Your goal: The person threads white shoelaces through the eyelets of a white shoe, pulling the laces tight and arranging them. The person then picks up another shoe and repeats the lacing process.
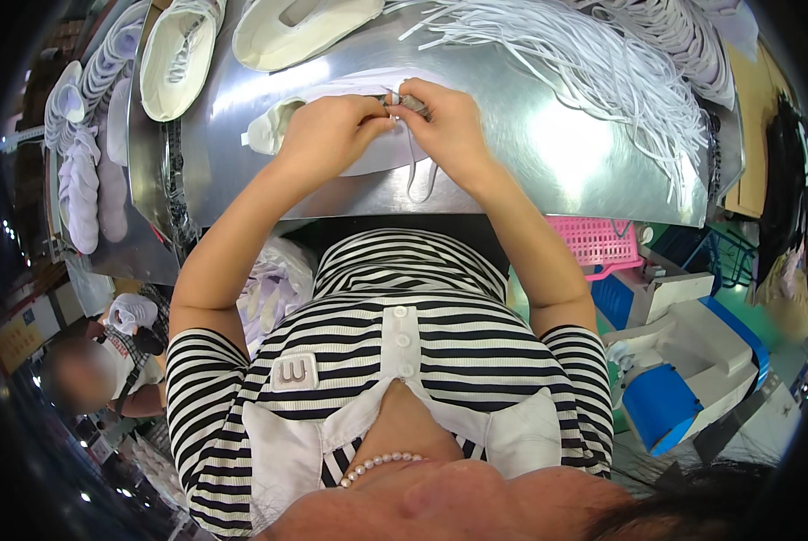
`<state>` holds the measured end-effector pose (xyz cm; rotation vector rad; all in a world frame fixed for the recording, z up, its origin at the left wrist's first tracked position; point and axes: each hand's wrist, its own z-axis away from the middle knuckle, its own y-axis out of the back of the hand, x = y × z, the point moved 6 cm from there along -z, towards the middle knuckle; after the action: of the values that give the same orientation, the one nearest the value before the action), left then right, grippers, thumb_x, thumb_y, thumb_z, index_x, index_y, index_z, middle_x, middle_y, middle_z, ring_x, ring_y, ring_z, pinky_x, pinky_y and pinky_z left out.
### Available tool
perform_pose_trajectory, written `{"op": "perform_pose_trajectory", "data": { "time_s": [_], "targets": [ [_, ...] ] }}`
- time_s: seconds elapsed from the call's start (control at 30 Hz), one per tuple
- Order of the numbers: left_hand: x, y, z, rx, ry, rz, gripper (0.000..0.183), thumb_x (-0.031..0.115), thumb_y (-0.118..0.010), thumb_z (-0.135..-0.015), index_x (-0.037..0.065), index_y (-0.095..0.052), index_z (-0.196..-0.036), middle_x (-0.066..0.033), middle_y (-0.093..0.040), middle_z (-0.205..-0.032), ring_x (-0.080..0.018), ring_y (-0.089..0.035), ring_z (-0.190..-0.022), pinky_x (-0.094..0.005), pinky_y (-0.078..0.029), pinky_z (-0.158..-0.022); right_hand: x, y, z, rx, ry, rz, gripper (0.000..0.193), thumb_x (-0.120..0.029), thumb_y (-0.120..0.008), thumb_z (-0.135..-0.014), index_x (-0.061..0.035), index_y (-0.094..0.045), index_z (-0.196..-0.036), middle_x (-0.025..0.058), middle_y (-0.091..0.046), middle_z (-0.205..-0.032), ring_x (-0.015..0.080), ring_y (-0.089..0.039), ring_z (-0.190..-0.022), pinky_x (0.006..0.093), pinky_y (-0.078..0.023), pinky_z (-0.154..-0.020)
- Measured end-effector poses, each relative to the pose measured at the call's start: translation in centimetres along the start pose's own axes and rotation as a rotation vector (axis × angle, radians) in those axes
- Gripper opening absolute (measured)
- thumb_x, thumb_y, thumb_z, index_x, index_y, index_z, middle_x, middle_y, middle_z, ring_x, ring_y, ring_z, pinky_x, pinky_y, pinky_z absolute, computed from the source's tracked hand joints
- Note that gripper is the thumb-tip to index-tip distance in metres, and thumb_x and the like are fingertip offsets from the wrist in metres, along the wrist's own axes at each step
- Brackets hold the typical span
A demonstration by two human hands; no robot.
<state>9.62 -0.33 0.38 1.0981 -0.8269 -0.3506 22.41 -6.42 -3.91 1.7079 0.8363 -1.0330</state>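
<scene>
A pale white shoe upper (273, 129) lies on the metal table in front of me, partly covered by my hands. My left hand (325, 135) rests over it, thumb and forefinger pinched at its middle. Close beside it, my right hand (451, 131) is closed with its fingertips on a white shoelace (412, 185), whose loose length loops down toward the table's near edge. Both sets of fingertips nearly meet. A small dark or metallic bit shows between them, too small to name.
Loose white laces (584, 72) are heaped at the far right of the metal table (242, 189). Cream shoes (183, 63) stand at the far left, near stacked shoe parts (81, 189). A pink basket (593, 242) and a blue-and-white machine (693, 361) are at right; another person (138, 370) is at left.
</scene>
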Motion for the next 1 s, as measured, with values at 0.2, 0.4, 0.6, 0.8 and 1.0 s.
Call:
{"op": "perform_pose_trajectory", "data": {
  "time_s": [0.2,0.4,0.6,0.8,1.0],
  "targets": [
    [-1.8,-1.3,-0.6,0.010,0.086,0.168,0.025,0.034,-0.071,-0.084,0.011,-0.076,-0.091,-0.0096,-0.071,-0.079,-0.0270,-0.067,-0.073,-0.0368,-0.051,-0.066,0.1,-0.2,0.3,0.035,0.124,0.075,0.015,-0.013,-0.074,-0.085,-0.0079,-0.069,-0.098,0.0106,-0.068,-0.076,0.0229,-0.065,-0.063,0.0321,-0.049,-0.058],
    [-1.9,-1.6,-1.1,0.012,0.098,0.144,0.024,0.032,-0.071,-0.084,0.009,-0.073,-0.084,-0.0059,-0.068,-0.071,-0.0247,-0.064,-0.066,-0.0358,-0.049,-0.063,0.2,1.3,2.0,0.115,-0.049,-0.051,0.019,-0.016,-0.069,-0.088,-0.0040,-0.062,-0.102,0.0151,-0.069,-0.098,0.0315,-0.069,-0.083,0.0384,-0.054,-0.071],
    [-2.5,-1.8,-1.3,-0.061,0.146,0.203,0.023,0.027,-0.073,-0.087,0.004,-0.070,-0.085,0.0008,-0.061,-0.069,-0.0075,-0.052,-0.065,-0.0255,-0.042,-0.062,0.6,0.6,5.8,-0.034,-0.203,-0.035,0.016,-0.021,-0.066,-0.091,-0.0067,-0.062,-0.098,0.0127,-0.069,-0.076,0.0340,-0.068,-0.072,0.0425,-0.053,-0.065],
    [-2.5,-2.0,-1.4,-0.046,0.100,0.216,0.024,0.030,-0.070,-0.086,0.006,-0.070,-0.082,-0.0036,-0.059,-0.065,-0.0157,-0.053,-0.061,-0.0303,-0.042,-0.060,0.7,0.6,5.4,-0.024,-0.137,0.066,0.015,-0.015,-0.066,-0.092,-0.0025,-0.064,-0.099,0.0142,-0.072,-0.081,0.0289,-0.069,-0.068,0.0354,-0.053,-0.063],
    [-1.1,-2.1,-0.2,0.017,-0.125,0.337,0.018,0.018,-0.069,-0.086,0.003,-0.069,-0.095,-0.0107,-0.068,-0.083,-0.0242,-0.064,-0.073,-0.0362,-0.049,-0.067,-0.5,0.7,5.1,-0.030,-0.116,0.310,0.016,-0.016,-0.063,-0.093,-0.0029,-0.059,-0.102,0.0153,-0.071,-0.080,0.0328,-0.070,-0.072,0.0417,-0.053,-0.063]
  ]
}}
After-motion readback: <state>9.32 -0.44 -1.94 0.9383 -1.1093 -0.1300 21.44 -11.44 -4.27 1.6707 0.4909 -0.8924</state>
